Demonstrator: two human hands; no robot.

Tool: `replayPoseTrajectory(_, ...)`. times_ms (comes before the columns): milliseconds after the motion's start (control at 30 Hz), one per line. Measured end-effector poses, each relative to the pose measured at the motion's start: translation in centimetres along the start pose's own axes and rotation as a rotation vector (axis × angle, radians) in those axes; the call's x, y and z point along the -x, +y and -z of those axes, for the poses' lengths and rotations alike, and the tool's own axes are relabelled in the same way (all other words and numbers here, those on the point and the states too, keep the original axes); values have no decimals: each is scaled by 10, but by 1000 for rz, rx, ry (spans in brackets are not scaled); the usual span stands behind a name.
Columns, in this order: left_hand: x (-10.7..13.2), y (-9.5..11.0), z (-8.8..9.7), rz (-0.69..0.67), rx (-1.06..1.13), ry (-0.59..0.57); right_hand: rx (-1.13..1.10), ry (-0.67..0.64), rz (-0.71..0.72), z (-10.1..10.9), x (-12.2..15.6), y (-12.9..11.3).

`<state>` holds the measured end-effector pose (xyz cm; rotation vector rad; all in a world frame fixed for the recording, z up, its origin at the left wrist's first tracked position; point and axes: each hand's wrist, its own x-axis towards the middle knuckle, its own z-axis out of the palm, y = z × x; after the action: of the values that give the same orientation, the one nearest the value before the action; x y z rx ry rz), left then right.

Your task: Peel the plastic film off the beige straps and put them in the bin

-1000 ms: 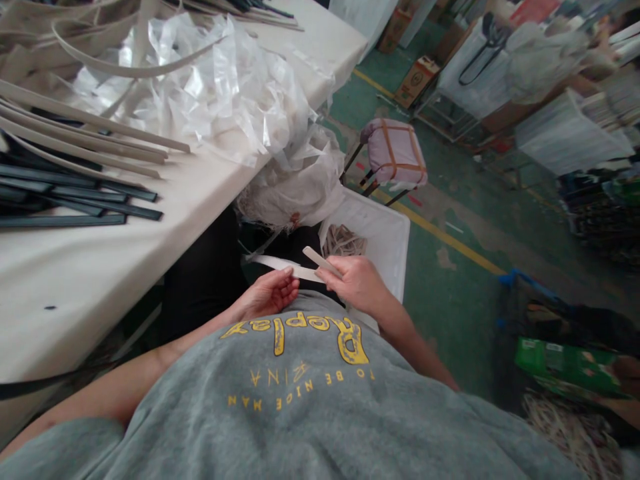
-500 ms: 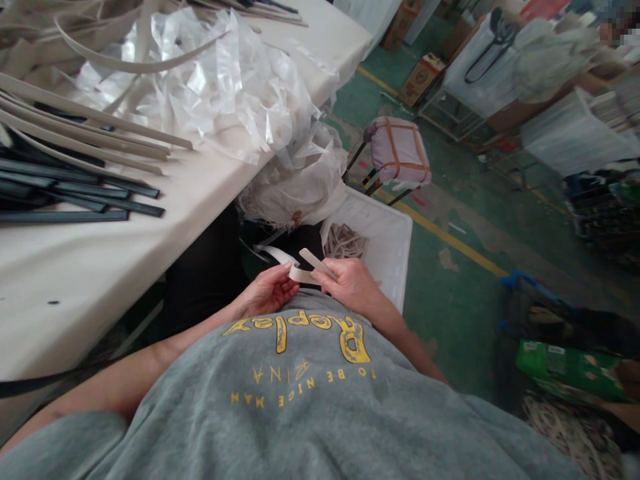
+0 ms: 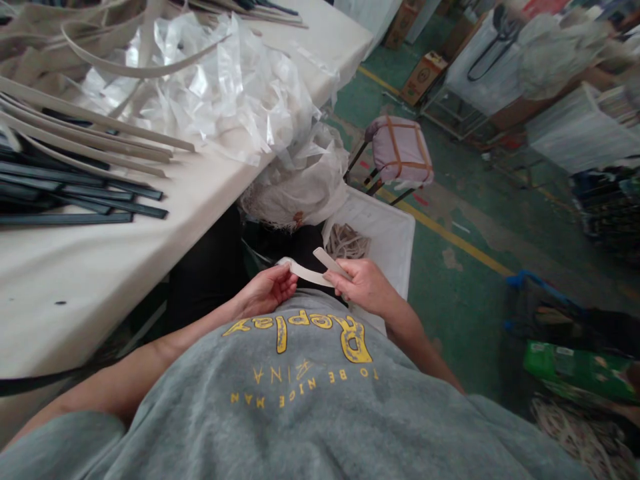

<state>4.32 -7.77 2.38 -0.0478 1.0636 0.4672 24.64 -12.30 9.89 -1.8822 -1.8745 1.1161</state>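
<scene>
Close in front of my body, a narrow beige strap [image 3: 311, 274] stretches between my two hands. My left hand [image 3: 269, 288] is closed, with thumb and fingertip pinching the strap at its left part, where a small whitish piece shows just beyond the fingers. The strap sags slightly and runs into my right hand [image 3: 367, 283], whose fingers are wrapped round it. One flat, rounded end of the strap sticks up and to the left out of that grip. What lies inside the right palm is hidden.
On the white table [image 3: 100, 267] at left lie beige straps [image 3: 100, 130], dark straps [image 3: 85, 200] and crumpled clear plastic [image 3: 225, 80]. A white bin [image 3: 393, 233] with beige strips stands beyond my right hand. Farther off are a padded stool [image 3: 400, 150] and a green package [image 3: 575, 367].
My right hand has moved a little to the right, drawing out more strap between the hands. The white strip that jutted beyond my left hand now shows much shorter.
</scene>
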Motion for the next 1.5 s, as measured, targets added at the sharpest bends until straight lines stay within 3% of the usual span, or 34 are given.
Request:
replayPoseTrajectory(233,5,1,-3,-45,26,-41,57,22,28,18,14,-1)
replayPoseTrajectory(367,6,0,-4,-101,71,-65,169,147,68,29,26,-10)
replayPoseTrajectory(467,6,-3,-6,-105,35,-107,246,192,77,19,15,-16)
replayPoseTrajectory(633,5,-6,-8,-120,-1,-134,215,123,63,-8,-18,-14)
replayPoseTrajectory(733,3,-6,-6,-166,13,-107,129,86,39,-2,-13,-6)
replayPoseTrajectory(833,0,-6,-5,-160,10,-120,179,119,31,6,-4,-2)
replayPoseTrajectory(967,-2,-7,-5,-120,-7,-137,206,123,25,-3,-10,-5)
replayPoseTrajectory(1067,-1,-5,-5,-181,46,-99,94,113,39,-7,-13,-5)
replayPoseTrajectory(1200,0,-3,-5,-243,104,-73,78,145,62,10,1,-2)
replayPoseTrajectory(1367,-3,-6,-6,-211,92,-101,215,313,98,35,32,-3)
replayPoseTrajectory(1500,-3,-8,-7,-209,84,-129,274,361,137,35,38,-7)
